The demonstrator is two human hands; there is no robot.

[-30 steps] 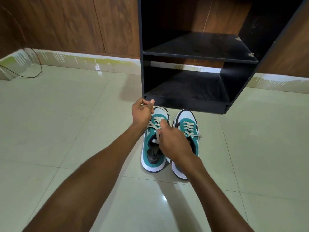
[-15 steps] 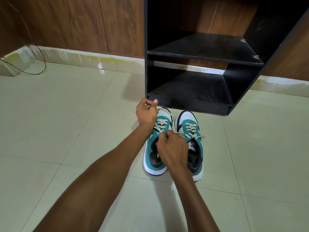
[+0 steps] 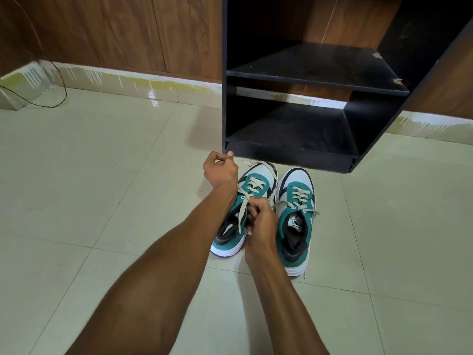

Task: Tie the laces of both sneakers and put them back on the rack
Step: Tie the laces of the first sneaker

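Two teal-and-white sneakers stand side by side on the pale tiled floor (image 3: 76,175), just in front of the lower front edge of a black rack (image 3: 289,155); their toes point toward the rack and their heels toward the wearer of the camera, so each long axis runs roughly front to back, tilted slightly to the right at the toe. The left sneaker (image 3: 230,242) lies under both hands; the right sneaker (image 3: 297,226) sits just beside it, the two nearly touching along their inner sides, its cream laces loose at the top eyelets. The left hand (image 3: 220,170), fingers curled into a fist, pinches one end of the cream lace (image 3: 240,213) beyond the toe of the left sneaker, close to the rack's bottom left corner. The right hand (image 3: 261,221) is curled round the other part of the same lace over the tongue. The rack's lower shelf (image 3: 294,129) and upper shelf (image 3: 320,65) are bare dark boards, open at the front, bounded by side panels left and right. Open tile extends to the left of the sneakers and to the right of them; a wood-panelled wall (image 3: 115,34) with a pale skirting closes the far edge, and a thin wire (image 3: 60,98) loops on the floor at far left
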